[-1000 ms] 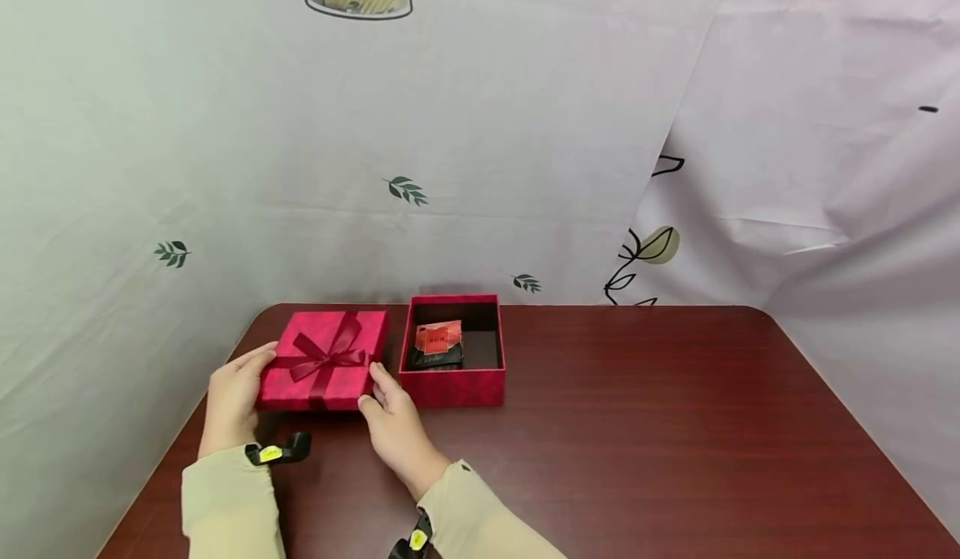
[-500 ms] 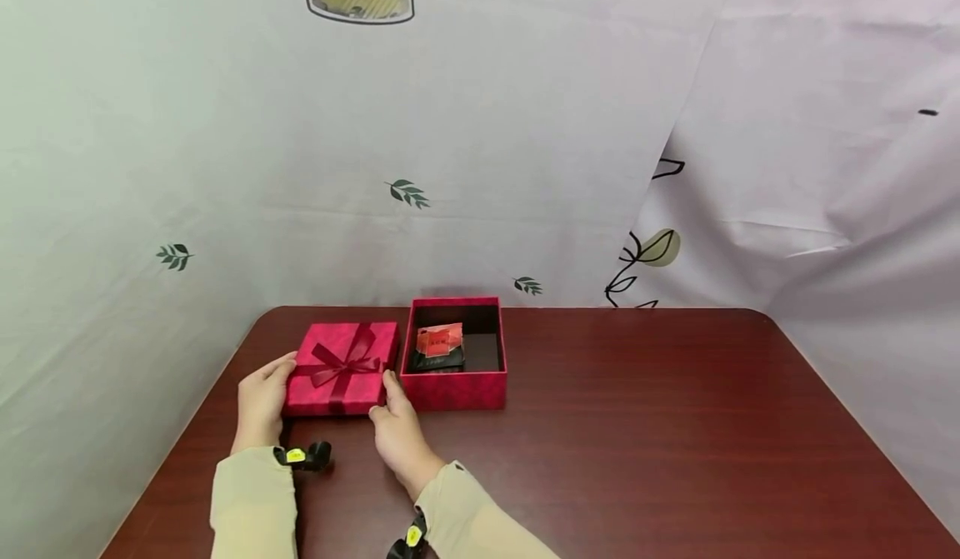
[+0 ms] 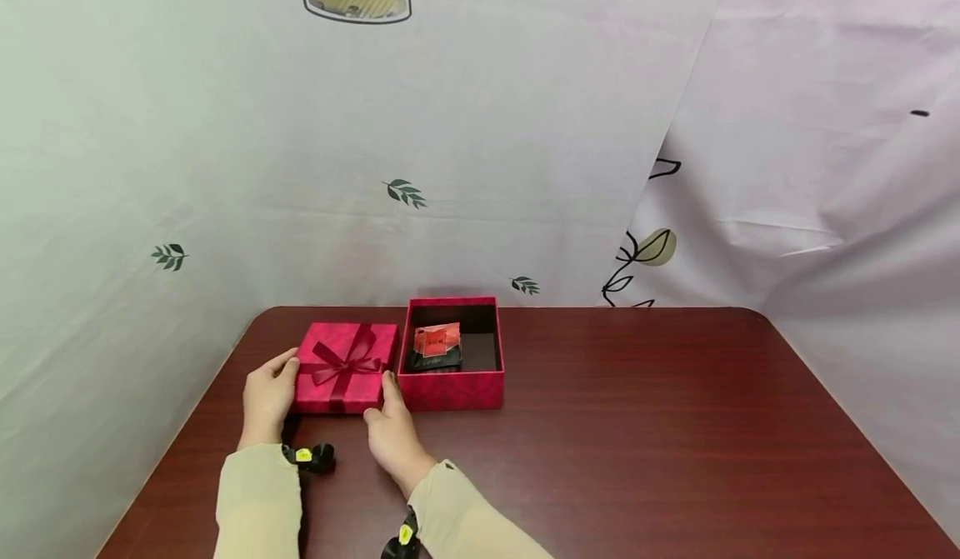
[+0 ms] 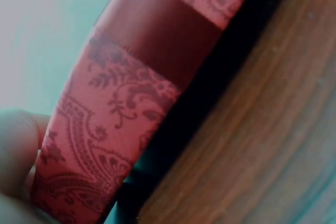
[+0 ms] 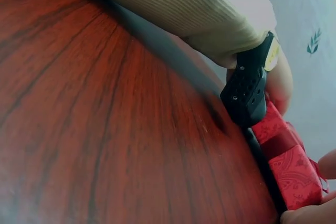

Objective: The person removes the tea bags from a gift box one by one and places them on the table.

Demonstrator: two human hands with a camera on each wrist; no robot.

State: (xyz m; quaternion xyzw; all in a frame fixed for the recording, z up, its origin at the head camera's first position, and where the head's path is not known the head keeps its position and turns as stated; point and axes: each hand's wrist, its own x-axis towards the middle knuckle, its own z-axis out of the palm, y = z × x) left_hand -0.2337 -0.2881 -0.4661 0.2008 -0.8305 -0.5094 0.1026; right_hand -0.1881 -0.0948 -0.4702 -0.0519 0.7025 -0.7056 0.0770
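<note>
Both hands pinch the red ribboned lid (image 3: 345,367) by its sides, left hand (image 3: 266,396) and right hand (image 3: 390,434), on the worktop (image 3: 637,442). Right of them, the open gift box (image 3: 452,388) remains uncovered, packets inside.

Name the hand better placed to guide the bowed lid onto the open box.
Right, probably. The right hand holds the lid at the edge beside the open box; the left hand holds the far edge.
</note>
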